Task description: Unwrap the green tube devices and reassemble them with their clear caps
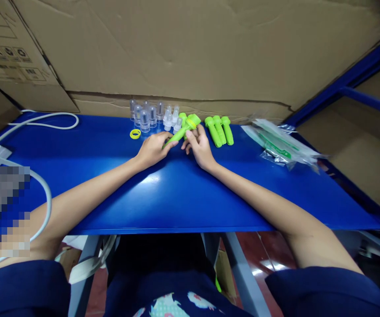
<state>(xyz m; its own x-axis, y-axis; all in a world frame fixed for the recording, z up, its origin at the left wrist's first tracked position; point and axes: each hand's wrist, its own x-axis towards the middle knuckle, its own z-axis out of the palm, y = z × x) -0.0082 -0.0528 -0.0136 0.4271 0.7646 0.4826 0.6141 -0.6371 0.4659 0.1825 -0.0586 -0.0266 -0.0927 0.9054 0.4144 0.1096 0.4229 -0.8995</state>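
Note:
My left hand (153,149) is closed around the shaft of a bright green plastic handle (177,137), shaped like a small torch body, tilted with its wide threaded head up and to the right. A yellow ring (191,123) sits around that head. My right hand (199,146) curls about the head end, thumb in front and fingers partly behind. Behind the held handle, more green plastic shows, partly hidden. Left of my hands a loose yellow ring (135,134) lies flat. Several clear domed plastic tubes (145,119) stand behind it, beside smaller translucent nozzle-like pieces (168,119).
Three green handles (218,131) lie right of my hands on the blue table (163,193). Clear plastic bags with green print (277,143) are farther right. White cable (49,121) loops at the left. Cardboard (176,53) walls the back; a blue metal frame (368,99) stands right.

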